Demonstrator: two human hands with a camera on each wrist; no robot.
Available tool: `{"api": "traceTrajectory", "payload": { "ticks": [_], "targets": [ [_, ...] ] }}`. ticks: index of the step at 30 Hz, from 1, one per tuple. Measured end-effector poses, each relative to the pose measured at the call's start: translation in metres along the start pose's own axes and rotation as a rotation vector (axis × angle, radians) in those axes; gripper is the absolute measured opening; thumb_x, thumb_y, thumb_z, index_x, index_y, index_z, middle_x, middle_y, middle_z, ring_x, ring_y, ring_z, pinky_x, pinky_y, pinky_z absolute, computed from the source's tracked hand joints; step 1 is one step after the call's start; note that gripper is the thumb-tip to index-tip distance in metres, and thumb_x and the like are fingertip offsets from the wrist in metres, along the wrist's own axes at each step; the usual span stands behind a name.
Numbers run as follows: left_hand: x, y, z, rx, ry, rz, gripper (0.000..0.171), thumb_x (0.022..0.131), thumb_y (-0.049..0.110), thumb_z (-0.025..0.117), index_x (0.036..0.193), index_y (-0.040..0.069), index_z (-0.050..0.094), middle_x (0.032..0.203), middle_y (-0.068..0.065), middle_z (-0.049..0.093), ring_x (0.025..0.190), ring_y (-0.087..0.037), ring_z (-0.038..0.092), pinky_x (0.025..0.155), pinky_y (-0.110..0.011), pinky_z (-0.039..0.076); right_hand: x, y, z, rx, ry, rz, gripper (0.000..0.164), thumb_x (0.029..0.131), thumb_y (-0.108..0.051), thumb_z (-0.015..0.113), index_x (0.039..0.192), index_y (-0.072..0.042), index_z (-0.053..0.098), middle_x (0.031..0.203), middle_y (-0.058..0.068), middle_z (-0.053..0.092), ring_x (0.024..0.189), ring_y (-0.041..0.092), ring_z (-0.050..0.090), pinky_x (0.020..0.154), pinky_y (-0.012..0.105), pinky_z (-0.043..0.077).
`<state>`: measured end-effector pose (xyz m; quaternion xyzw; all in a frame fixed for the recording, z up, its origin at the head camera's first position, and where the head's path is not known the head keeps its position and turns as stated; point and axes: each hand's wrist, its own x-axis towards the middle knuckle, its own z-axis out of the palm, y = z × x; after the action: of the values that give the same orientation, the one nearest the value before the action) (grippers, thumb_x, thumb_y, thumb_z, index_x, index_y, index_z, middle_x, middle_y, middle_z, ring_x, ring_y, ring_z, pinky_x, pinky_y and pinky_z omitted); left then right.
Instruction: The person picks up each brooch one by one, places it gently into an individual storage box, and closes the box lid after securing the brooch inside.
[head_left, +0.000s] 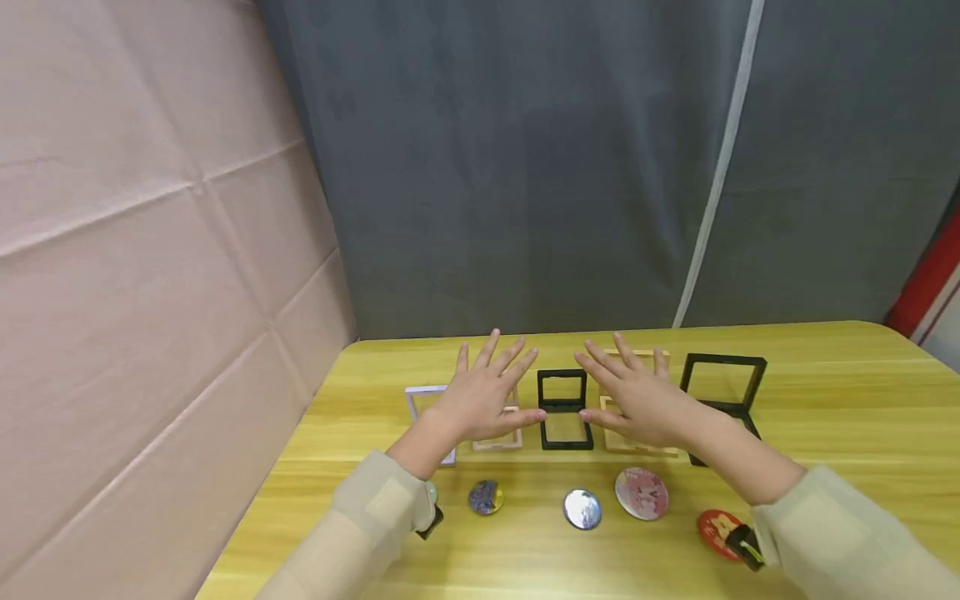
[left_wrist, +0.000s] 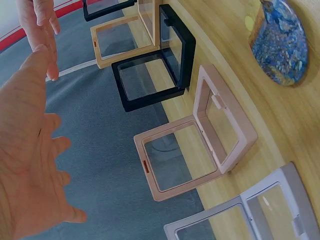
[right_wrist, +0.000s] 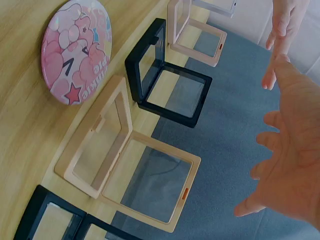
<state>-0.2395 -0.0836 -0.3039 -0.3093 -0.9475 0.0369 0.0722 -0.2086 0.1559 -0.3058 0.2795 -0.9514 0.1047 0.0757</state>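
Note:
My left hand and right hand hover palm down above a row of hinged display frames, fingers spread, holding nothing. A small gap separates the two thumbs. Behind them, the small black frame stands open in the middle. Near the left hand are a pink frame and a lilac frame. A tan frame lies under the right hand, partly hidden in the head view, with a larger black frame to its right. All have clear panes with nothing visible inside.
Round badges lie in front of the frames: a blue-and-yellow one, a shiny silvery one, a pink cartoon one and a red one. The left sleeve partly covers a pale green item. A dark curtain hangs behind the wooden table.

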Motion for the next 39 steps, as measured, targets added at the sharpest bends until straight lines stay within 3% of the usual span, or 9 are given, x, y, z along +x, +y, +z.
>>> {"api": "traceTrajectory", "payload": {
  "ticks": [8,19,25,28,31,34,36,39],
  "targets": [
    [-0.016,0.003,-0.003,-0.048,0.022,-0.019,0.079,0.083,0.068,0.034,0.145,0.028,0.007,0.151,-0.001,0.008,0.135,-0.027,-0.011,0.101,-0.061,0.008,-0.007,-0.006,0.0,0.029,0.001,-0.008,0.072,0.086,-0.048,0.052,0.142,-0.012,0.025,0.148,0.013,0.019,0.134,0.04,-0.001,0.09,0.073,0.0],
    [-0.041,0.001,-0.003,-0.066,0.037,-0.04,0.076,0.085,0.065,0.034,0.145,0.025,0.01,0.15,-0.004,0.012,0.136,-0.029,-0.006,0.103,-0.057,0.013,-0.012,-0.011,0.007,0.055,-0.022,-0.006,0.073,0.085,-0.058,0.044,0.14,-0.012,0.03,0.147,0.013,0.018,0.134,0.041,0.001,0.091,0.072,0.002],
    [-0.052,0.0,-0.007,-0.138,0.037,-0.061,0.071,0.086,0.062,0.038,0.141,0.019,0.029,0.143,-0.01,0.032,0.134,-0.033,0.016,0.097,-0.057,0.026,-0.012,-0.017,0.01,0.052,-0.02,0.003,0.072,0.086,-0.053,0.049,0.14,-0.01,0.029,0.147,0.015,0.02,0.133,0.042,0.002,0.093,0.07,0.006],
    [-0.057,-0.002,-0.008,-0.144,0.042,-0.059,0.066,0.087,0.058,0.041,0.136,0.014,0.039,0.134,-0.011,0.043,0.126,-0.033,0.033,0.093,-0.055,0.031,-0.012,-0.022,0.013,0.036,0.026,-0.007,0.07,0.086,-0.046,0.054,0.139,-0.007,0.032,0.143,0.018,0.027,0.131,0.044,0.013,0.092,0.069,0.017],
    [-0.063,-0.004,-0.007,-0.156,0.052,-0.05,0.058,0.087,0.051,0.048,0.128,0.009,0.049,0.123,-0.012,0.051,0.114,-0.03,0.046,0.09,-0.05,0.038,-0.012,-0.027,0.017,0.039,0.12,-0.05,0.062,0.085,-0.036,0.06,0.132,-0.001,0.04,0.132,0.022,0.042,0.121,0.045,0.035,0.088,0.062,0.033],
    [-0.07,-0.008,-0.004,-0.171,0.068,-0.054,0.046,0.087,0.042,0.055,0.115,0.006,0.058,0.11,-0.01,0.058,0.1,-0.025,0.055,0.082,-0.04,0.046,-0.01,-0.032,0.021,0.065,0.227,-0.101,0.046,0.082,-0.022,0.066,0.117,0.004,0.052,0.111,0.018,0.055,0.098,0.034,0.055,0.08,0.044,0.047],
    [-0.075,-0.01,-0.001,-0.177,0.071,-0.061,0.037,0.085,0.036,0.059,0.105,0.005,0.062,0.099,-0.008,0.06,0.086,-0.021,0.059,0.071,-0.033,0.049,-0.009,-0.035,0.023,0.091,0.268,-0.114,0.033,0.08,-0.014,0.068,0.105,0.004,0.058,0.096,0.013,0.058,0.08,0.023,0.059,0.069,0.03,0.05],
    [-0.081,-0.015,0.003,-0.178,0.058,-0.073,0.025,0.083,0.029,0.063,0.092,0.006,0.064,0.083,-0.003,0.061,0.065,-0.014,0.056,0.056,-0.026,0.046,-0.007,-0.04,0.027,0.127,0.299,-0.105,0.016,0.076,-0.006,0.07,0.089,0.001,0.062,0.08,0.006,0.058,0.064,0.013,0.055,0.055,0.02,0.046]
  ]
}}
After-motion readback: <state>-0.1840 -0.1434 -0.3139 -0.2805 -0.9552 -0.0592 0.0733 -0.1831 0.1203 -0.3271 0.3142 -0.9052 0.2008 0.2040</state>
